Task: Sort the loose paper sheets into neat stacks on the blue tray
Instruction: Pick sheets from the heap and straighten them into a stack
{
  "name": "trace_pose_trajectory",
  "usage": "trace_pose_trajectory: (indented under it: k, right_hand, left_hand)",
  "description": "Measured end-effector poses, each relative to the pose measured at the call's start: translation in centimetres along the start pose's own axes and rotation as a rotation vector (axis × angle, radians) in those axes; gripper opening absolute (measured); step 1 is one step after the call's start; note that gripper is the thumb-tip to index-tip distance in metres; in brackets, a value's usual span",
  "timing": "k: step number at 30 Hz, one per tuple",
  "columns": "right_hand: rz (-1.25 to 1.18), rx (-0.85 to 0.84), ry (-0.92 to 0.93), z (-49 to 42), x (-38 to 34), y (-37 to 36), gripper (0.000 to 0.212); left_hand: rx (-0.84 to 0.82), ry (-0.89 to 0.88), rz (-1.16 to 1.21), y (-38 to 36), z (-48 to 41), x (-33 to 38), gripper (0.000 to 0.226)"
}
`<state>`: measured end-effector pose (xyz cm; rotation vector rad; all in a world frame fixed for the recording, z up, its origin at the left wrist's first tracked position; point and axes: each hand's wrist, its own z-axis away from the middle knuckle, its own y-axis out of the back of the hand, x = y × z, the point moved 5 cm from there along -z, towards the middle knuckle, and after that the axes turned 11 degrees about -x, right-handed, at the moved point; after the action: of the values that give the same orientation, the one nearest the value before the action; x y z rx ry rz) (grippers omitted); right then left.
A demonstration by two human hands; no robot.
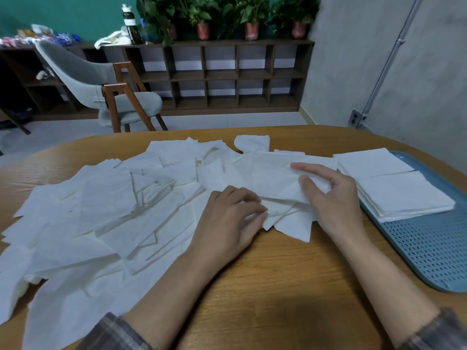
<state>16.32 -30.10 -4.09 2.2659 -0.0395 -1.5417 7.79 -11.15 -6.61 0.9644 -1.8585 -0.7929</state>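
Paper sheets (pixel 106 213), white and thin, are spread in a loose overlapping heap across the wooden table (pixel 265 286), from the 9 o'clock edge to the middle. A blue tray (pixel 429 248) with a perforated floor is set at the 3 o'clock edge of the table. Two squared stacks (pixel 394 188) are laid on its far half, one touching the other, the nearer at 5 o'clock of the farther.

One sheet (pixel 275 180) at the centre is lifted slightly off the heap. Its 3 o'clock edge is pinched by the right hand (pixel 331 198) between thumb and bent fingers, with the forefinger stretched flat along the top. The left hand (pixel 230 221) is placed at 7 o'clock of the right, its fingers curled down onto the near corner of the same sheet; its thumb is hidden. Plaid cuffs are seen at both wrists.

Beyond the table, a grey chair (pixel 101 84) is seen at 11 o'clock, and a dark cubby shelf (pixel 219 74) at 12 o'clock, topped by potted plants (pixel 227 18) and a bottle (pixel 130 24).
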Motion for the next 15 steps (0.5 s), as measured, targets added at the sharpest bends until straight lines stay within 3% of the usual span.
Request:
trace_pose_trajectory:
  k: [8, 10, 13, 15]
  right_hand:
    - [0.004, -0.124, 0.037, 0.0, -0.5, -0.5, 0.033]
    - [-0.026, -0.212, 0.079, 0.1, -1.2, -0.9, 0.022]
    - [-0.088, -0.397, 0.117, 0.9, -2.1, -1.8, 0.032]
    - [-0.071, -0.427, 0.069, 1.1, -2.0, -2.4, 0.027]
  left_hand:
    - [0.16, 0.032, 0.274, 3.2, 0.5, 0.4, 0.012]
    - [0.212, 0.049, 0.336, 3.7, 0.5, 0.4, 0.013]
    - [0.24, 0.076, 0.389, 4.0, 0.4, 0.6, 0.013]
    - [0.235, 0.097, 0.457, 4.1, 0.4, 0.5, 0.013]
